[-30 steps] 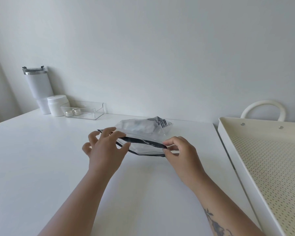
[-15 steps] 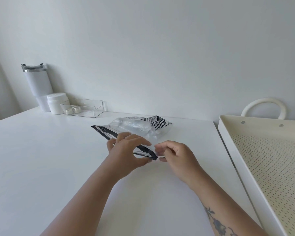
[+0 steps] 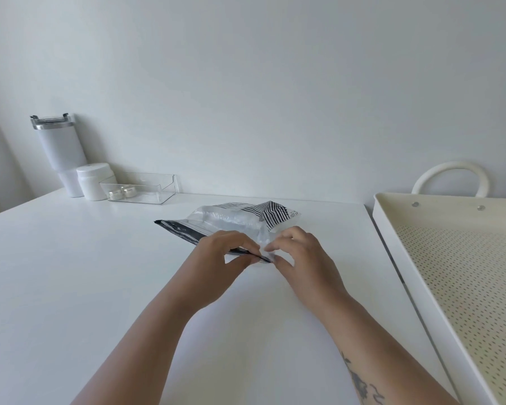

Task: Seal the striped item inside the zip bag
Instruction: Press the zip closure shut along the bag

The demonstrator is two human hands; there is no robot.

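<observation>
A clear zip bag (image 3: 231,222) with a dark zip strip lies on the white table (image 3: 70,273). Inside it, at the far right end, sits the black-and-white striped item (image 3: 270,214). My left hand (image 3: 216,258) pinches the dark zip strip near its right end, thumb under and fingers over. My right hand (image 3: 301,255) pinches the bag's near right corner just beside the left fingertips. The strip to the left of my hands looks flat and pressed together; the part under my fingers is hidden.
A white tumbler (image 3: 60,150), a white jar (image 3: 93,181) and a clear plastic tray (image 3: 140,191) with small tins stand at the back left by the wall. A cream perforated tray (image 3: 462,273) with a loop handle fills the right side.
The bag's mouth, held open a second ago, has flattened shut. My left hand slid right along the zip strip toward the right hand, which now holds the corner.
</observation>
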